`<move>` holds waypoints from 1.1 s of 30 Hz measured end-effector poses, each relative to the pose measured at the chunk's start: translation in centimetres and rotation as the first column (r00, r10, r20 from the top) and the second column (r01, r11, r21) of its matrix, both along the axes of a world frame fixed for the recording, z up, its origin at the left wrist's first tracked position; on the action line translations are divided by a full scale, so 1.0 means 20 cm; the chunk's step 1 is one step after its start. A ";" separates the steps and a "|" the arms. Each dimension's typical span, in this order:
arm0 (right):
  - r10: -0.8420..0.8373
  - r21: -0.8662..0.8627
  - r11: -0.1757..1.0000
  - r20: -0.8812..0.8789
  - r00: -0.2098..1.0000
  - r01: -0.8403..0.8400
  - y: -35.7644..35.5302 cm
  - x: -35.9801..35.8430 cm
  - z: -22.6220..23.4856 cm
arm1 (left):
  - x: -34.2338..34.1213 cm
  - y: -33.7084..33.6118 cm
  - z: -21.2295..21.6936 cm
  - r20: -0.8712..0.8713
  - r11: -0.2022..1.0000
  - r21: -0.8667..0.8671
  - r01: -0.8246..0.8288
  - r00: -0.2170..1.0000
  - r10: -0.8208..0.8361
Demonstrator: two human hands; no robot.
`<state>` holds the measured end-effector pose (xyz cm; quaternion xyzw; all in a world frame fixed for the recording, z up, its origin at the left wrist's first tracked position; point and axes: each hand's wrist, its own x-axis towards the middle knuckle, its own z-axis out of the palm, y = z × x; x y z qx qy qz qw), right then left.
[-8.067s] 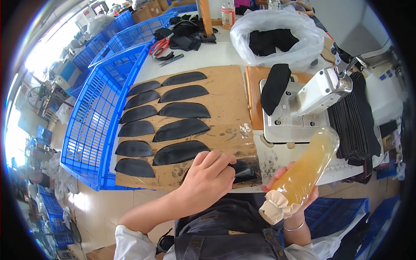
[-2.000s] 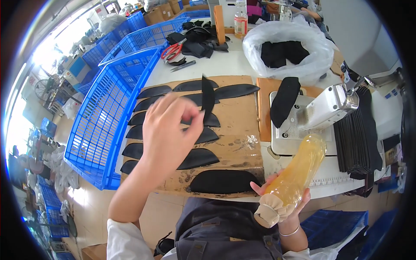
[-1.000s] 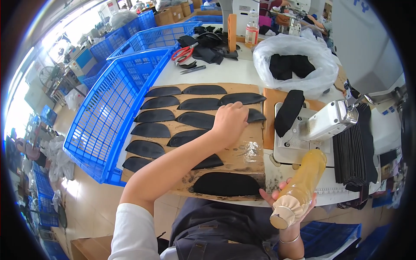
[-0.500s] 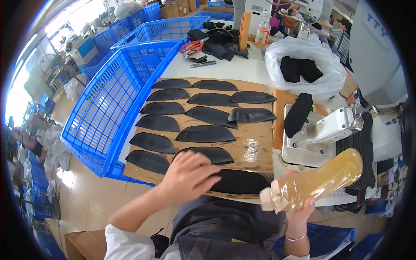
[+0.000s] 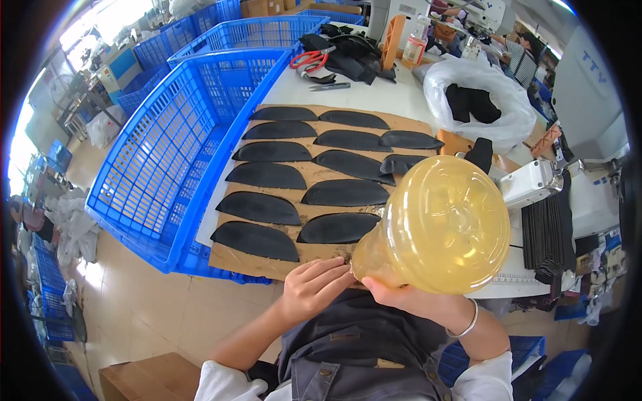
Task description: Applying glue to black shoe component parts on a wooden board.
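Amber bottle (image 5: 451,224) is base-up over the cardboard's (image 5: 254,264) near right corner. Looks like a dispensing step; I'd guess the next move calls for a steady tilt. Right hand (image 5: 418,299) grips it, most fingers hidden. Left hand's (image 5: 314,289) fingers sit close together by its lower end, can't tell if pinching anything.

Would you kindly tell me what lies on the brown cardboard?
Curved black pieces lie in rows on the cardboard. The bottle in the right hand hides its lower right part, so anything there cannot be seen.
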<state>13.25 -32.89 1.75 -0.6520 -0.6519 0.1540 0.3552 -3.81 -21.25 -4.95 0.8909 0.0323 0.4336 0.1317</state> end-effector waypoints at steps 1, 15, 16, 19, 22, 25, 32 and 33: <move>0.004 -0.019 1.000 0.082 0.997 -0.003 0.00 -0.01 -0.02 | 0.00 0.00 0.01 0.002 1.000 -0.011 -0.001 1.000 0.001; -0.467 0.056 0.884 0.036 0.883 0.465 -0.35 0.19 0.11 | 0.01 0.00 -0.06 0.010 1.000 -0.006 -0.030 0.999 0.030; -0.510 0.072 0.860 0.133 0.850 0.504 -0.41 0.21 0.12 | 0.01 0.01 -0.05 0.011 1.000 -0.015 -0.021 1.000 0.021; -0.512 0.124 0.854 0.024 0.859 0.505 -0.41 0.21 0.15 | 0.02 0.00 -0.05 0.019 1.000 -0.024 -0.011 1.000 0.011; -0.314 0.184 0.922 -0.162 0.935 0.341 -0.23 0.10 0.13 | 0.01 0.01 -0.07 0.011 0.999 -0.029 -0.016 1.000 0.016; -0.103 0.162 0.980 -0.103 0.989 0.119 -0.09 0.00 0.09 | 0.02 0.00 -0.02 0.012 1.000 -0.031 -0.006 1.000 0.006; -0.206 -0.012 0.978 -0.115 0.972 0.206 -0.11 0.01 0.11 | 0.02 0.01 -0.03 -0.015 0.999 -0.033 -0.026 1.000 0.026; -0.298 -0.052 0.955 -0.197 0.934 0.293 -0.17 0.04 0.10 | 0.02 0.00 -0.04 -0.019 0.999 -0.039 -0.027 0.999 0.026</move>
